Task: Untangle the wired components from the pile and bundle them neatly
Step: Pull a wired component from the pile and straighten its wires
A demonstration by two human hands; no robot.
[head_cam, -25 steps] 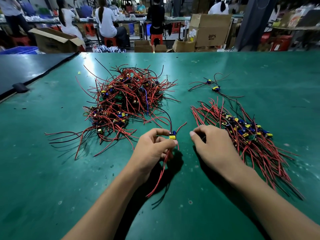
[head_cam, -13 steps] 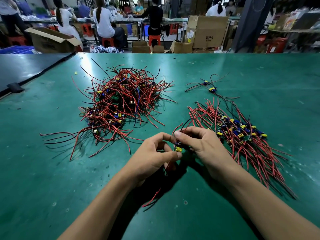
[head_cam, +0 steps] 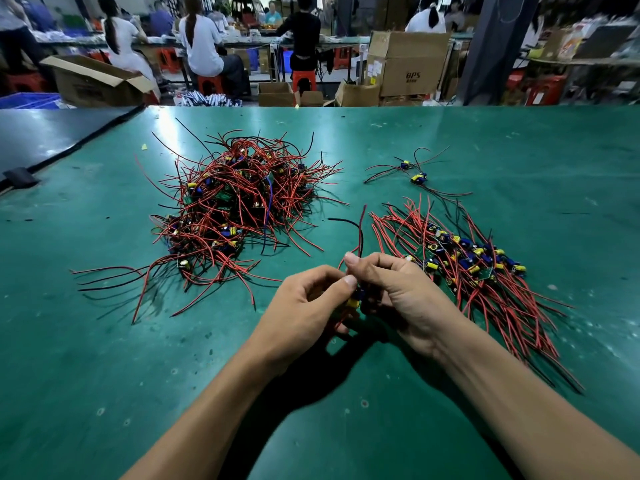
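Holding one wired component (head_cam: 354, 301) between both hands, I judge the step in hand to be the straightening of a single unit, separate from the pile, before it joins the sorted lot. Left hand (head_cam: 304, 303): knuckles up, fingers (head_cam: 348, 280) curled and pinching the component's yellow-and-blue body from the left. Right hand (head_cam: 398, 292): fingers curled round the same unit from the right, index tip raised where the red and black leads (head_cam: 360, 233) rise and arch toward the far side. Any lower leads are hidden under the palms, so I cannot tell how they lie. Both forearms come in low over the green bench (head_cam: 104, 358), and the hands meet near its middle, between the two heaps. The tangled pile (head_cam: 239, 209) lies to the left and beyond, much of it not yet sorted. The aligned bundle (head_cam: 467, 265) lies just right of the right hand, bodies together, leads fanned toward me. Two loose components (head_cam: 414, 173) sit apart beyond it. Next move, in my judgement: gather the leads parallel and lay the unit on the bundle, body to bodies, without snagging neighbouring wires.
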